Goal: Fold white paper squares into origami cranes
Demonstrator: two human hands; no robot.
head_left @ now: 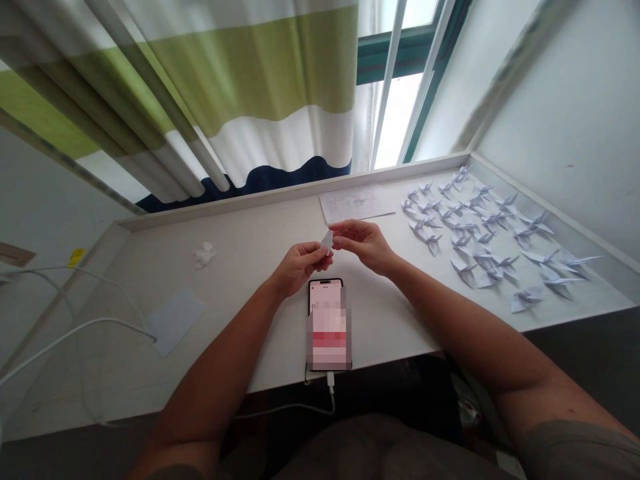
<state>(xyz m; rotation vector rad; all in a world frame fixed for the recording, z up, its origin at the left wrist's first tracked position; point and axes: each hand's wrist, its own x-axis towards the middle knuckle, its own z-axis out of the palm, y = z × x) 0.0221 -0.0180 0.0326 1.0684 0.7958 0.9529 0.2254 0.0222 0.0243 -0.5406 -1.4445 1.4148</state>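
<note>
A small piece of folded white paper (327, 240) is held up over the middle of the desk. My left hand (300, 265) pinches it from the left, thumb on top. The fingers of my right hand (364, 245) close on its right edge, thumb and forefinger bent together; the fingertips partly cover the paper. Just below my hands lies a phone (327, 327) with a lit pink screen, partly blurred out. Many folded paper cranes (465, 227) stand in loose rows on the right side of the desk.
A printed sheet (357, 202) lies behind my hands on the white desk (240, 233). At left are a crumpled bit of white paper (204, 255) and a square white sheet (176, 321) with a white cable (100, 321) across it. A charging cable (331, 383) hangs from the phone over the front edge.
</note>
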